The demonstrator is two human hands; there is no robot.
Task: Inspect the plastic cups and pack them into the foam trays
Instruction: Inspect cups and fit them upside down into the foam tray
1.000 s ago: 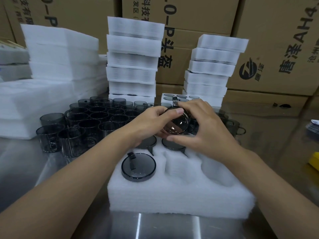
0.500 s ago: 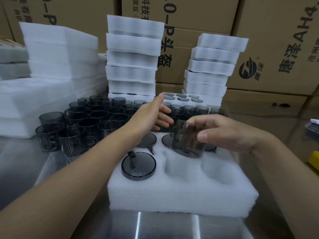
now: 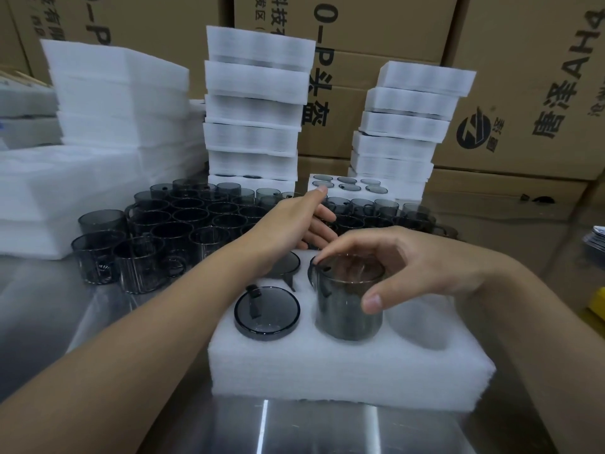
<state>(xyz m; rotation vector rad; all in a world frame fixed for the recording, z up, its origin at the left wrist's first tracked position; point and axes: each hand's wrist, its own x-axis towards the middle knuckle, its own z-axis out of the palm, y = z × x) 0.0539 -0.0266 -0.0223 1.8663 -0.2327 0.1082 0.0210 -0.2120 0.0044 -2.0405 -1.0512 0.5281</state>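
Right grip (image 3: 402,260) pinches smoky cup (image 3: 347,309) at rim and side (thumb on the wall); cup stands in front-middle pocket of foam tray (image 3: 327,365); second cup (image 3: 266,311) sunk in the pocket beside it; left grip (image 3: 294,224) open, fingers straight, above loose cups (image 3: 183,224) behind the tray on tabletop (image 3: 327,430).

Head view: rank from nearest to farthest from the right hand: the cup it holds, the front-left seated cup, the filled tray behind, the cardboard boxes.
1. held cup, gripped by the right hand, at the front middle slot.
2. seated cup, front-left slot, beside it.
3. filled tray, behind the loose cups.
4. cardboard boxes, at the very back.
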